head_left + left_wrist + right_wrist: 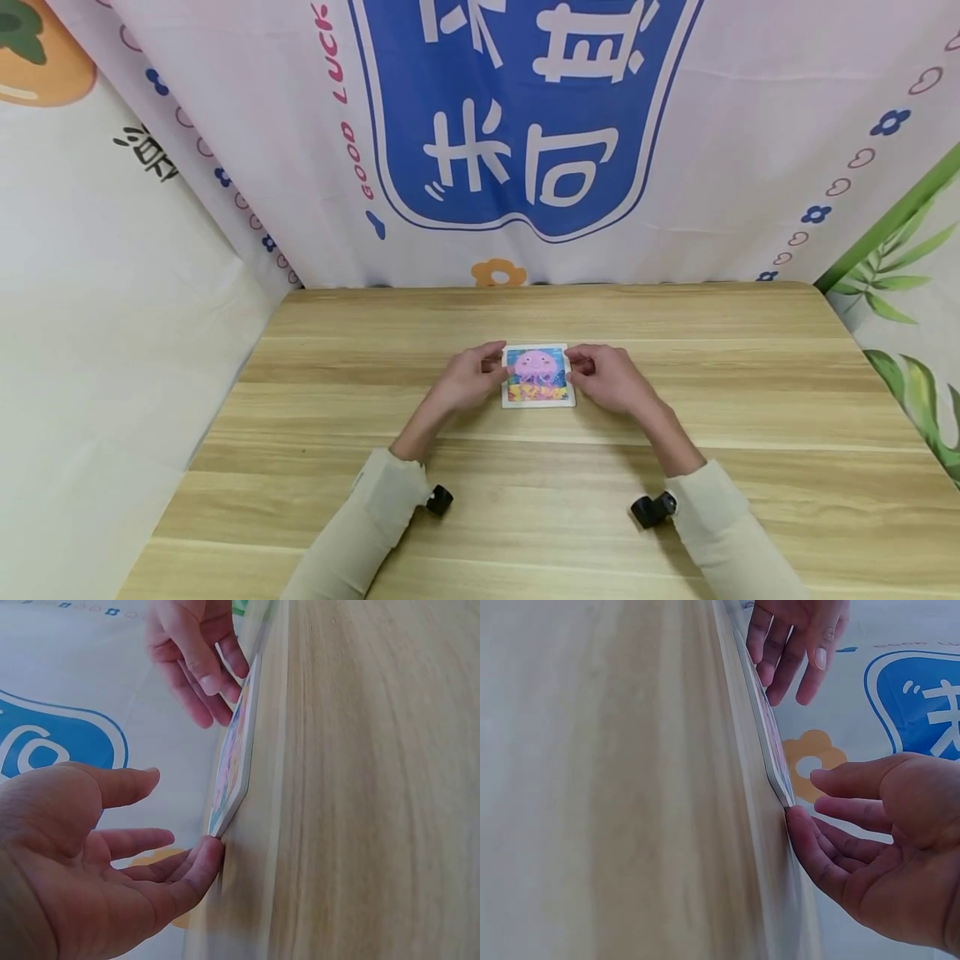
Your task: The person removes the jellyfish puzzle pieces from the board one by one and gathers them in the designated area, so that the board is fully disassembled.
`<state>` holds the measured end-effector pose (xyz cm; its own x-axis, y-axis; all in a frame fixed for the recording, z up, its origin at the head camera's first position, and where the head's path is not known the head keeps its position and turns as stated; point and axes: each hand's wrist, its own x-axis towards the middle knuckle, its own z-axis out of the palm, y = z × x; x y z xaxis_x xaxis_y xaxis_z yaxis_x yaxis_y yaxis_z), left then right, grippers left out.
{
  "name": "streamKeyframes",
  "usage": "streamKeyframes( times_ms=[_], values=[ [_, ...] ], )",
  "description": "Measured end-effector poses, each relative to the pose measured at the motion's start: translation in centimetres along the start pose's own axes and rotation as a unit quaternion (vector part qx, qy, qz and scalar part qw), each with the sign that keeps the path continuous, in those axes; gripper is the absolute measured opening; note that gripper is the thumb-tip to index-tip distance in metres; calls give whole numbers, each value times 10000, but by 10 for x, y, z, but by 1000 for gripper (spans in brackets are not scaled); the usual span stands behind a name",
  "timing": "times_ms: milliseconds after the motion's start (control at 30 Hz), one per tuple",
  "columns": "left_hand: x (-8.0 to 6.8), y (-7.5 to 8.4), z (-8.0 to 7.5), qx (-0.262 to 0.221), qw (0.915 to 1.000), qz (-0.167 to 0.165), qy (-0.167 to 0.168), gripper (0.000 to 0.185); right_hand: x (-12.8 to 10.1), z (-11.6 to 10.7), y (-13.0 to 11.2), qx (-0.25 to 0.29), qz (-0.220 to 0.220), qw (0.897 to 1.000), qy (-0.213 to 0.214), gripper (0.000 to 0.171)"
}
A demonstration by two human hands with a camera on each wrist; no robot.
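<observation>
A small square picture card [537, 377] with a pink jellyfish on blue lies flat on the wooden table [525, 500], near its middle. My left hand [487, 371] touches the card's left edge and my right hand [583, 367] touches its right edge. In the left wrist view the left hand [176, 825] has relaxed, nearly straight fingers, one fingertip against the near corner of the card [234, 761]. The right wrist view shows the right hand [817, 799] likewise, a fingertip at the corner of the card [769, 739]. Neither hand lifts the card.
Printed cloth [517, 125] hangs behind the table and along both sides. The table's far edge [555, 286] meets the backdrop. Black wrist cameras [438, 500] [651, 508] sit at my sleeves.
</observation>
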<state>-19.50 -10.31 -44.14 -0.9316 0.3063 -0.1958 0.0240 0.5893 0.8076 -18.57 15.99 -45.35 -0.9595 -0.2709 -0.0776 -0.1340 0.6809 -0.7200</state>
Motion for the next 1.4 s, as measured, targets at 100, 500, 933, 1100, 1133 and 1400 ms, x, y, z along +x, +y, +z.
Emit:
streamKeyframes(
  times_ms=[100, 500, 933, 1100, 1133, 1400],
  values=[
    [1, -1, 1, 24, 9999, 79, -63, 59, -3, -1, 2, -50, -27, 10000, -6, 41],
    [2, 1, 2, 88, 9995, 169, -260, 58, -12, -4, 3, -58, -45, 9999, -94, 42],
    [0, 0, 5, 76, 9993, 221, -301, 57, -14, -5, 3, -60, -41, 9999, -126, 41],
    [0, 1, 4, 144, 9990, 265, -337, 57, -12, -4, 1, -142, 1, 9999, -24, 41],
    [0, 1, 4, 197, 9988, 301, -333, 57, -11, -4, 0, -168, 1, 9999, 7, 41],
    [-4, -1, -3, 959, 9903, 876, -498, 51, 1, -4, -10, -235, -264, 9993, 149, 37]
  ],
)
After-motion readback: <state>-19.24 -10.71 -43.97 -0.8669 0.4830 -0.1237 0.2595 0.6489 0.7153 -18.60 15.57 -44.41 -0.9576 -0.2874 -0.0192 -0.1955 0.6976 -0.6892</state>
